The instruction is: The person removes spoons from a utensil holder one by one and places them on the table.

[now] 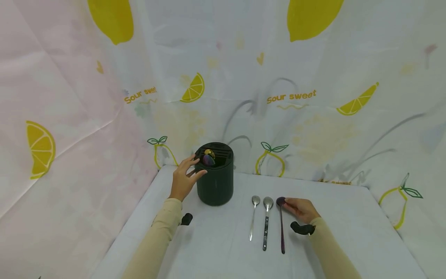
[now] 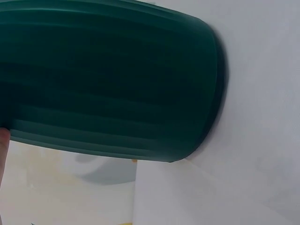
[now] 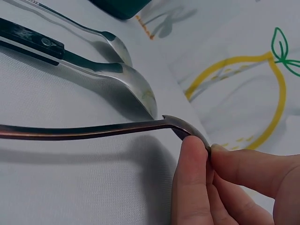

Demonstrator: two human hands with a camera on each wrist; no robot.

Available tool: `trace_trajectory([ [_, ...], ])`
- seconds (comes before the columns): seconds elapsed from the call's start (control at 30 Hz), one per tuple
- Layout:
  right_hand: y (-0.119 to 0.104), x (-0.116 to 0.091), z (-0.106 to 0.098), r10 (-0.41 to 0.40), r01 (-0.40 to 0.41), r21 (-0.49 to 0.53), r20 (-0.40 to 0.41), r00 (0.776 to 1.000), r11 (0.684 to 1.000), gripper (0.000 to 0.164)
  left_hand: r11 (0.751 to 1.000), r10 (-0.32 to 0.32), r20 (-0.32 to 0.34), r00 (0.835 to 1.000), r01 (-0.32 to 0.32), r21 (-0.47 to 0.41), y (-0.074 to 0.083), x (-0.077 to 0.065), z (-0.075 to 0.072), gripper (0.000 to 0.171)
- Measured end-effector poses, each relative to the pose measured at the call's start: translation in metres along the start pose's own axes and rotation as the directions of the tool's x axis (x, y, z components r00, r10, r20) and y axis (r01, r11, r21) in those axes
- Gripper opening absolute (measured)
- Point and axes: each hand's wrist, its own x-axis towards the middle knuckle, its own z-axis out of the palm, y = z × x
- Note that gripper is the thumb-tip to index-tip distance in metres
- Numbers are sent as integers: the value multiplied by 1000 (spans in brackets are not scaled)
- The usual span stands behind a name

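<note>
My right hand [image 1: 302, 209] pinches the bowl of a long dark purple spoon [image 1: 282, 232] between thumb and fingers. In the right wrist view the spoon's thin handle [image 3: 84, 131] stretches left above its shadow on the cloth. My left hand [image 1: 183, 178] is at the left side of a dark green utensil holder [image 1: 216, 188], its spread fingers at the rim and thumb across the front. The holder's ribbed wall [image 2: 108, 84] fills much of the left wrist view. A gold spoon bowl [image 1: 209, 152] and a purple one [image 1: 208, 160] stick out of its top, their handles hidden inside.
Left of the purple spoon lie a spoon with a dark speckled handle [image 1: 266, 228] and a smaller silver spoon [image 1: 253, 217], side by side. A white cloth [image 1: 223, 248] covers the table. A lemon-printed curtain [image 1: 230, 66] hangs behind and at both sides.
</note>
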Motion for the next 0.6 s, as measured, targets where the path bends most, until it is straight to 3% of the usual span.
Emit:
trace_trajectory([
  [0.2,0,1,2,-12,7,-69,-66,998,998,25,1000,-2,-6,1000,2,2,0,0,1,53],
  [0.6,1,-4,8,-58,41,-197,-82,995,979,25,1000,-13,-2,1000,13,21,0,0,1,53],
])
